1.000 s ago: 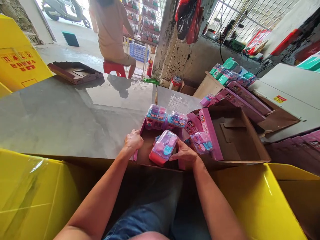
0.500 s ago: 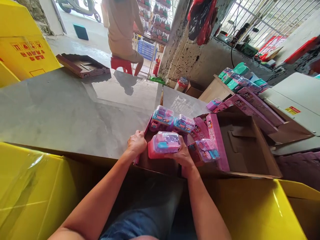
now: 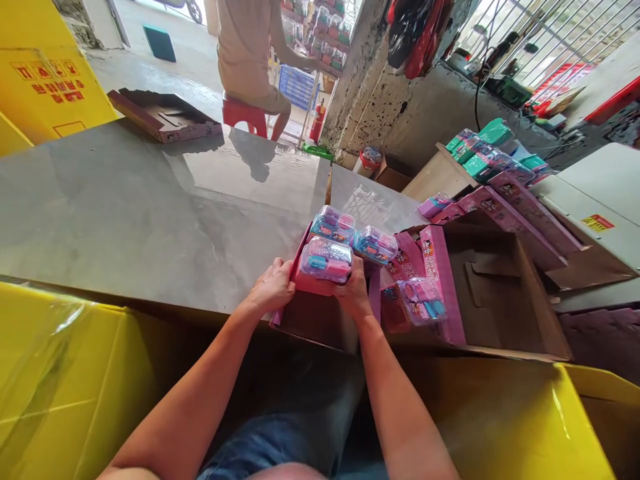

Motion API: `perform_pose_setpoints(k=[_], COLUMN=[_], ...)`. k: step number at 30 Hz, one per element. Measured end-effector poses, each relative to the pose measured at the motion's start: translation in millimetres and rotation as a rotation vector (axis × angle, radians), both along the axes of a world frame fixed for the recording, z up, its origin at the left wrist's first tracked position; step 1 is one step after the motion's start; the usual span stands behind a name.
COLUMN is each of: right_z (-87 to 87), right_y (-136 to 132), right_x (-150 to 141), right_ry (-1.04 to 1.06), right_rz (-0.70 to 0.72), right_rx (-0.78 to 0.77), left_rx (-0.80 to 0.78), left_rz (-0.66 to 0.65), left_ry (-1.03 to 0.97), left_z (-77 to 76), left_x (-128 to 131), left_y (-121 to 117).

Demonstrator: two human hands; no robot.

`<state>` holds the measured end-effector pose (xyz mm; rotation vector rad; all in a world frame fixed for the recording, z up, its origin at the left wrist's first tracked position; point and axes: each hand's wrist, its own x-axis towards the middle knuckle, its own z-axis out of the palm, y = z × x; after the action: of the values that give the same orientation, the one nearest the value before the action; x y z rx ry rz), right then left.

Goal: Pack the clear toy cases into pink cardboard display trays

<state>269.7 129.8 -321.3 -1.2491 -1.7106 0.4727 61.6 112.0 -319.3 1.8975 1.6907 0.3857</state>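
My right hand (image 3: pixel 355 290) grips a small pink plastic case (image 3: pixel 326 261) with a clear lid; small blue and pink pieces show through it. The case is inside the left part of an open pink-sided cardboard box (image 3: pixel 315 320). Closed on that box's left wall is my left hand (image 3: pixel 274 287), fingertips partly hidden. Two similar blue-trimmed cases, one at the far left (image 3: pixel 333 223) and one at the far right (image 3: pixel 376 245), stand behind the held one. To the right, another clear-lidded case (image 3: pixel 423 300) lies beside a pink cardboard flap (image 3: pixel 440 283).
A larger brown box (image 3: pixel 505 300) adjoins on the right. Teal cases (image 3: pixel 493 157) are stacked behind it. On the grey table (image 3: pixel 125 213) sits a shallow carton (image 3: pixel 165 120). Yellow boxes (image 3: pixel 55 373) flank my lap. A person (image 3: pixel 250 53) sits on a red stool beyond.
My right hand has moved the pink case forward and slightly left, up against the two cases behind. My left hand stays on the box wall. The view has shifted slightly.
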Motion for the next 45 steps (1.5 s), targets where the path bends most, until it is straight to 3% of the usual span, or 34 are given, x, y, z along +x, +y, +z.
perform_pose_setpoints(k=[2, 6, 14, 18, 21, 24, 25, 27, 29, 31, 33, 38, 45], right_z=[1.7, 4.3, -9.9, 15.8, 39.3, 47.7, 46.9, 43.6, 42.2, 44.6, 48.8, 50.7, 49.6], right_y=[-1.1, 0.4, 8.2, -13.9, -47.8, -73.9, -79.0, -85.3, -90.4, -97.6, -107.7, -135.8, -157.2], right_x=[-3.8, -9.1, -12.7, 8.9, 55.7, 109.6, 123.2, 139.3, 142.7, 140.8, 140.7, 150.7, 149.0], right_ry=[-0.011, -0.07, -0.147, -0.259, -0.378, -0.468, -0.494, -0.539, -0.58, -0.596, -0.556, -0.352, -0.333], right_rz=[-0.056, -0.122, -0.057, -0.147, -0.396, -0.673, -0.713, -0.708, -0.67, -0.672, -0.672, -0.545, -0.395], right_rx=[0.018, 0.072, 0.104, 0.145, 0.257, 0.187, 0.134, 0.056, 0.024, -0.011, -0.062, -0.058, -0.1], left_rx=[0.055, 0.073, 0.149, 0.243, 0.502, 0.719, 0.716, 0.556, 0.325, 0.18, 0.14, 0.276, 0.39], left_rz=[-0.037, 0.032, 0.051, 0.037, 0.149, 0.127, 0.041, -0.196, -0.341, -0.358, -0.355, -0.32, -0.147], left_ry=[-0.065, -0.021, 0.127, 0.12, -0.008, -0.262, -0.364, -0.539, -0.585, -0.528, -0.481, -0.499, -0.438], left_z=[-4.0, -10.7, -17.8, -18.8, -1.9, 25.9, 33.7, 41.8, 39.3, 30.0, 19.9, 4.5, -2.5], left_x=[-0.8, 8.1, 14.4, -2.9, -3.5, 28.5, 47.3, 92.8, 140.3, 180.0, 206.5, 231.1, 244.9], left_y=[-7.6, -17.0, -13.6, -7.2, -21.3, -50.2, -59.1, -70.7, -72.0, -65.4, -57.5, -59.3, -62.9])
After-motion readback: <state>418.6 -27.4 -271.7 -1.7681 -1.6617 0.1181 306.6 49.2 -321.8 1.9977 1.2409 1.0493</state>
